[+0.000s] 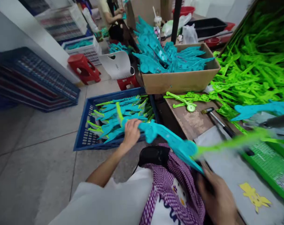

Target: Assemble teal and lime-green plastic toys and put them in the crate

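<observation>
A long turquoise plastic piece [165,132] with green arms joined to it stretches across in front of my lap. My left hand [132,132] is closed around its far left end, above the blue crate. At the other end, the pointed tip meets the curled fingers of my right hand [218,193], which is blurred and partly hides a dark patch. From the round joint, a green plastic arm [233,143] sticks out to the right, smeared by motion. The blue crate [85,125] under my left hand holds several similar turquoise and green pieces.
A cardboard box [179,82] of turquoise parts stands beside a large heap of green parts [245,75]. A hammer [218,120] lies on the workbench [193,123], near a green tray [263,168]. Stacked crates [39,78], a red stool [83,68] and another person [112,18] are farther back.
</observation>
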The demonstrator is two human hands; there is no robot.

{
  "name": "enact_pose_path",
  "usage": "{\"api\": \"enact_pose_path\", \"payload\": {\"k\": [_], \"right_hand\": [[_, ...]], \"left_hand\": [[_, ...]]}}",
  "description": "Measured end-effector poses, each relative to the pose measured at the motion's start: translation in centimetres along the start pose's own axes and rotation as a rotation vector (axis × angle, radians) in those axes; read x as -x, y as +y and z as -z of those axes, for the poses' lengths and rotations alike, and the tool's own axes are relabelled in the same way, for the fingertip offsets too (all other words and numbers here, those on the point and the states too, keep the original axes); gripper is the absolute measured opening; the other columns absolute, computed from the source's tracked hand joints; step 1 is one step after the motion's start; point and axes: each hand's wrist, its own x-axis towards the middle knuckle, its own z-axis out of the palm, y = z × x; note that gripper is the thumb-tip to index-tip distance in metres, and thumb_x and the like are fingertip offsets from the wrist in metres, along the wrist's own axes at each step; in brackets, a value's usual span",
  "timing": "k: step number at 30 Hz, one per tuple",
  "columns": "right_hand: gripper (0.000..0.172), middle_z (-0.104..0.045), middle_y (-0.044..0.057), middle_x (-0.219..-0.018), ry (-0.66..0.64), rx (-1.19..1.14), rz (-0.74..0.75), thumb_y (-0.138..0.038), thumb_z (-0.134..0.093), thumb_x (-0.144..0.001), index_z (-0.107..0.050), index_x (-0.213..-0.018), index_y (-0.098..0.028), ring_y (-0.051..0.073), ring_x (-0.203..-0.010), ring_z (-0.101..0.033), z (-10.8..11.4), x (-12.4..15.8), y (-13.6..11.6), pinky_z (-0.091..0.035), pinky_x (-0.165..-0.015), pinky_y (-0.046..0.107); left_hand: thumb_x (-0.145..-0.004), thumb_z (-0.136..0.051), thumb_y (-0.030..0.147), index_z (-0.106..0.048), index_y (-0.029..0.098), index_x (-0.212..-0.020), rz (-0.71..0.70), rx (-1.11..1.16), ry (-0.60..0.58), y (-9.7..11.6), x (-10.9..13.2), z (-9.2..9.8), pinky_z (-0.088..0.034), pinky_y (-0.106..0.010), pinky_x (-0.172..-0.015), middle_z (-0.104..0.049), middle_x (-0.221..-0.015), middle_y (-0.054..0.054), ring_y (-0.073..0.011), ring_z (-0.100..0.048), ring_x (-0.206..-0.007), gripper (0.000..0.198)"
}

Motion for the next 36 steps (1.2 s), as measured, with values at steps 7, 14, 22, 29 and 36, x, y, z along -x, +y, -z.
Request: {"api": "enact_pose_path", "payload": {"k": [7, 14, 22, 29, 36], "right_hand": [[0.066, -0.071, 0.007, -0.103, -0.071, 0.026, 0.094, -0.017, -0.054, -0.089, -0.03, -0.148, -0.035, 0.026, -0.086, -0.069, -6.9, -4.0, 0.3, -0.059, -0.073, 0.043], [0.062, -0.071, 0.005, -0.103, -0.132, 0.063, 0.052, -0.016, -0.054, -0.089, -0.038, -0.144, -0.039, 0.027, -0.087, -0.069, -8.1, -3.3, 0.9, -0.058, -0.074, 0.045], [0.037, -0.072, 0.006, -0.103, -0.064, 0.181, -0.074, -0.023, -0.052, -0.092, -0.055, -0.128, -0.027, 0.024, -0.089, -0.069, -8.7, -1.2, 1.9, -0.058, -0.078, 0.039], [0.028, -0.072, 0.007, -0.1, -0.117, 0.242, -0.084, -0.03, -0.047, -0.095, -0.062, -0.116, -0.019, 0.019, -0.087, -0.069, -9.8, -1.6, 2.9, -0.055, -0.08, 0.033], [0.037, -0.073, 0.007, -0.1, -0.159, 0.341, -0.107, -0.04, -0.04, -0.097, -0.061, -0.117, -0.017, 0.021, -0.084, -0.069, -11.7, -1.2, 3.4, -0.054, -0.076, 0.034]], "left_hand": [[-0.081, -0.042, 0.011, -0.045, 0.014, -0.136, 0.614, -0.365, -0.329, -17.9, 7.9, -1.3, -0.025, -0.05, -0.106, -0.045, -0.136, -0.019, -0.0338, -0.04, -0.125, 0.054], [-0.077, -0.058, 0.019, -0.03, 0.025, -0.147, 0.712, -0.297, -0.578, -22.8, 4.4, -9.4, -0.024, -0.058, -0.105, -0.026, -0.153, -0.02, -0.0387, -0.018, -0.142, 0.075], [-0.081, -0.056, 0.029, -0.017, 0.028, -0.152, 0.781, -0.259, -0.706, -23.3, 6.4, -14.1, -0.02, -0.065, -0.104, -0.019, -0.156, -0.021, -0.0426, -0.014, -0.144, 0.081], [-0.085, -0.049, 0.034, -0.008, 0.028, -0.153, 0.87, -0.32, -0.716, -26.9, 6.9, -15.5, -0.015, -0.068, -0.107, -0.012, -0.159, -0.018, -0.0413, -0.005, -0.146, 0.08], [-0.086, -0.049, 0.035, -0.005, 0.031, -0.153, 0.845, -0.282, -0.752, -28.8, 8.6, -16.8, -0.005, -0.07, -0.108, 0.001, -0.162, -0.011, -0.0375, 0.007, -0.147, 0.081]]}}
